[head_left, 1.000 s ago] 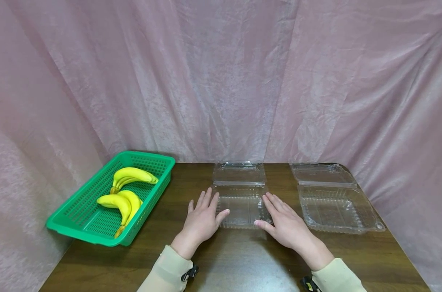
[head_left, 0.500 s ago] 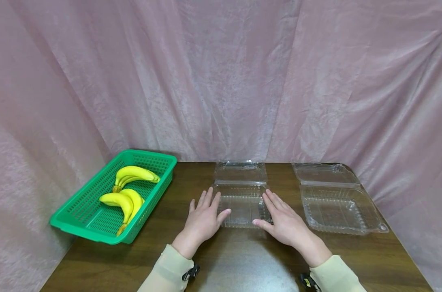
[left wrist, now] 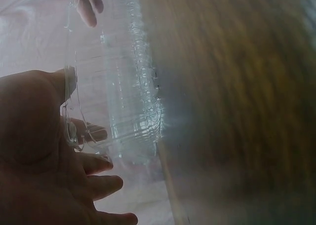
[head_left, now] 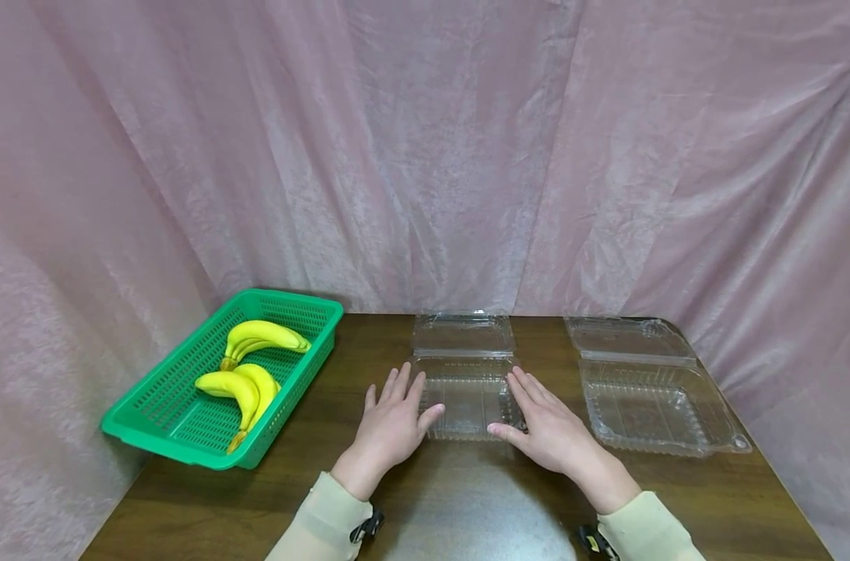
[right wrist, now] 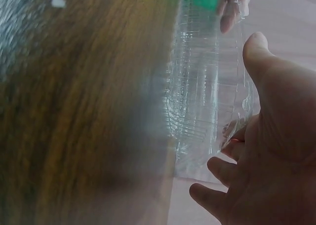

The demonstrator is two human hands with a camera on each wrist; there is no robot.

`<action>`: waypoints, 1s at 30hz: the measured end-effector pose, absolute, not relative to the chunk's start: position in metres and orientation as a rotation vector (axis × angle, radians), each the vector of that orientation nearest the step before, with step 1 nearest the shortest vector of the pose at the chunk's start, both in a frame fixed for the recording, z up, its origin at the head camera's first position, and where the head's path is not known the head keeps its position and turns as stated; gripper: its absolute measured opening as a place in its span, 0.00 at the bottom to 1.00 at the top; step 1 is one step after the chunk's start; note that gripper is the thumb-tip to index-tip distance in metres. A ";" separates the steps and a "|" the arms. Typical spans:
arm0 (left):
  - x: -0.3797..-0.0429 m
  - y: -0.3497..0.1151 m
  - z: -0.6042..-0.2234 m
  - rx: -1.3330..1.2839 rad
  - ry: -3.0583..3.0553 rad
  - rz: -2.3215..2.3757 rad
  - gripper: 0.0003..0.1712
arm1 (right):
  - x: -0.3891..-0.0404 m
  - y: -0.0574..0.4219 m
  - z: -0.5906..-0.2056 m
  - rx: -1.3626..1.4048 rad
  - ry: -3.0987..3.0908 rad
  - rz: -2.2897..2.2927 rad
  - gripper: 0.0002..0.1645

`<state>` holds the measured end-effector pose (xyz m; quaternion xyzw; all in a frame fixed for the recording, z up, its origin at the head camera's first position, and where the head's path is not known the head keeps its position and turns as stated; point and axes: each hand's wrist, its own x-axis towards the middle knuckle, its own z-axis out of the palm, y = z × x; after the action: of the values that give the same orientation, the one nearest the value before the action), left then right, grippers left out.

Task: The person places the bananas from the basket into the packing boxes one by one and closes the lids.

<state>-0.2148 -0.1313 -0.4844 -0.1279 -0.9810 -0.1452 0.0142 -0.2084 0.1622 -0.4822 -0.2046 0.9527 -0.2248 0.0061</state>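
Observation:
A clear plastic clamshell container (head_left: 469, 405) lies with its lid (head_left: 463, 333) folded back, at the middle of the table. My left hand (head_left: 391, 428) is spread at its left side, fingers straight and pointing forward, thumb over the near left corner. On the opposite side, my right hand (head_left: 552, 430) lies alike, fingertips along the right rim and thumb toward the near edge. Seen from the left wrist, the container's ribbed wall (left wrist: 143, 87) stands beside the outstretched fingers (left wrist: 106, 185). The right wrist view has the thumb (right wrist: 256, 52) apart from the other fingers at the rim.
At left stands a green plastic basket (head_left: 161, 452) holding two bunches of bananas (head_left: 266, 335). To the right, another clear clamshell container (head_left: 652, 409) lies with its lid back, near the table's (head_left: 460, 514) right edge. A pink curtain (head_left: 425, 156) hangs behind.
The head view shifts slightly, so the basket and containers sit a little further right in it. Both hands keep the same place at the middle container.

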 end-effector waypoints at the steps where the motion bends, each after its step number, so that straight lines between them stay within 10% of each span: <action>1: -0.215 -0.131 -0.485 -0.399 -3.055 -0.452 0.46 | -0.208 0.162 -0.482 -0.639 2.977 -0.709 0.64; 30: -0.222 -0.134 -0.483 -0.400 -3.049 -0.403 0.46 | -0.215 0.162 -0.487 -0.592 2.948 -0.749 0.68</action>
<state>-0.2217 -0.1342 -0.4833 -0.1290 -0.9829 -0.1298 0.0202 -0.2148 0.1617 -0.4867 -0.1911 0.9511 -0.2417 0.0214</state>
